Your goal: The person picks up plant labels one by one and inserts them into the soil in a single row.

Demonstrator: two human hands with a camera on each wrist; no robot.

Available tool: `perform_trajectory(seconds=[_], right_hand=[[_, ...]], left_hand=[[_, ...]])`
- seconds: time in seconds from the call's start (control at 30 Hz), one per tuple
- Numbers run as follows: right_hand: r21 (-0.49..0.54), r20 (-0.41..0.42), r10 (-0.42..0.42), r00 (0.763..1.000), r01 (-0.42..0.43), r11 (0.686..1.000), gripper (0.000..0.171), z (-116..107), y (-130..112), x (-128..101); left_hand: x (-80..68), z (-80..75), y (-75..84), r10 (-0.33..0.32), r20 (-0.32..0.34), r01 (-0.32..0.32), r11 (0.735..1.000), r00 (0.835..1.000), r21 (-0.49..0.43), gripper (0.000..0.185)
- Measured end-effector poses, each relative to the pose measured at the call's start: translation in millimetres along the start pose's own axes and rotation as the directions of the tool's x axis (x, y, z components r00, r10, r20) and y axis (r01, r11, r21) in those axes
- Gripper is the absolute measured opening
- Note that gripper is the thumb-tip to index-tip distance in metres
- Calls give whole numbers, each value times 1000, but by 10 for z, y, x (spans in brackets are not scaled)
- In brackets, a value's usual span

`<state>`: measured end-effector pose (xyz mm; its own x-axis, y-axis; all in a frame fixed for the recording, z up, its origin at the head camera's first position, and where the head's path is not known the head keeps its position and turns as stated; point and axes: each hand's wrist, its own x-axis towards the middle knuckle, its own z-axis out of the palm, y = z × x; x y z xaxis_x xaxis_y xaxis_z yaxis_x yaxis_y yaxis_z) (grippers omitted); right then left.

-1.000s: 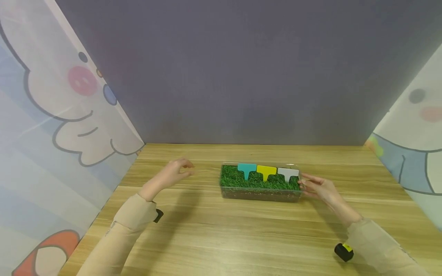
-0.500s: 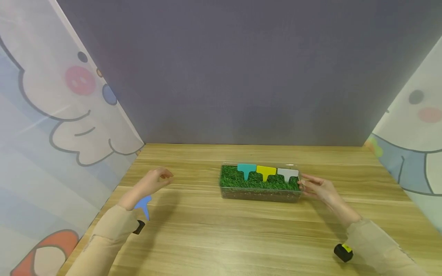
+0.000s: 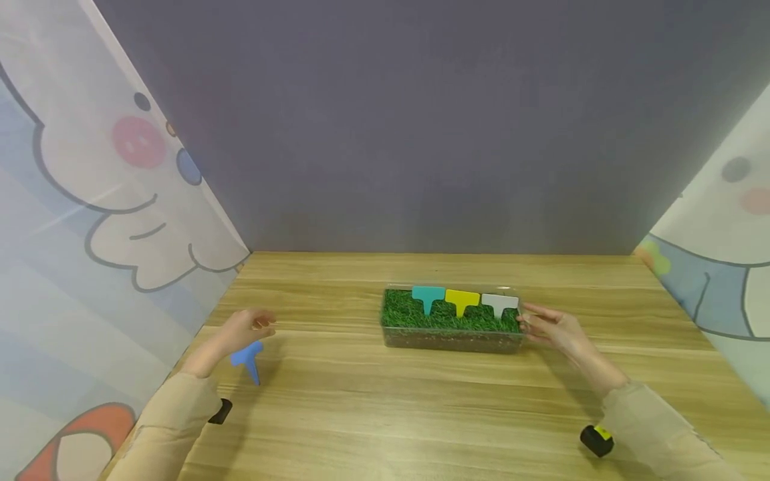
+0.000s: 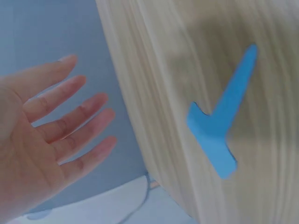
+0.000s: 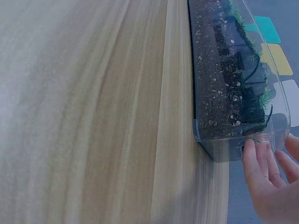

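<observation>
My left hand (image 3: 248,329) hovers over the left side of the wooden table (image 3: 385,414), fingers apart and holding nothing. Near it, a blue T-shaped plant label (image 3: 248,356) lies on the table; its pointed stem shows in the left wrist view. At centre stands a clear planter box (image 3: 454,340) with soil and green grass. Teal (image 3: 428,294), yellow (image 3: 462,297) and white T-shaped labels (image 3: 499,302) stand upright in the grass. The fingertips of my right hand (image 3: 559,331) rest against the box's right end, extended rather than curled round it.
A plain grey panel (image 3: 385,133) rises behind the table's back edge. Cartoon-printed panels stand on the left (image 3: 72,267) and on the right (image 3: 722,254). A small black device sits at each wrist.
My left hand has moved left and toward me, uncovering the blue plant label that it leaves on the table. My right hand stays at the planter box's end.
</observation>
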<state>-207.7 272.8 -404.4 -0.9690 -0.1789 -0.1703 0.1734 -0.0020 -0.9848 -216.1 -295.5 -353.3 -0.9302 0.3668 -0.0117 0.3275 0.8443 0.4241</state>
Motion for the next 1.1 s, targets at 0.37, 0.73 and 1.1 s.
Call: perform_trajectory(seconds=[0.37, 0.73, 1.1], right_hand=[[31, -22, 48, 999, -47, 998, 71, -154, 279, 195], [21, -48, 49, 998, -48, 999, 77, -211, 360, 241], [-2, -3, -11, 1000, 11, 1000, 49, 1, 21, 8]], left_hand=[[-159, 20, -231, -84, 7, 84, 996, 996, 2, 26], [-229, 65, -391, -210, 124, 209, 978, 970, 25, 38], [-228, 181, -464, -198, 103, 191, 979, 975, 71, 56]])
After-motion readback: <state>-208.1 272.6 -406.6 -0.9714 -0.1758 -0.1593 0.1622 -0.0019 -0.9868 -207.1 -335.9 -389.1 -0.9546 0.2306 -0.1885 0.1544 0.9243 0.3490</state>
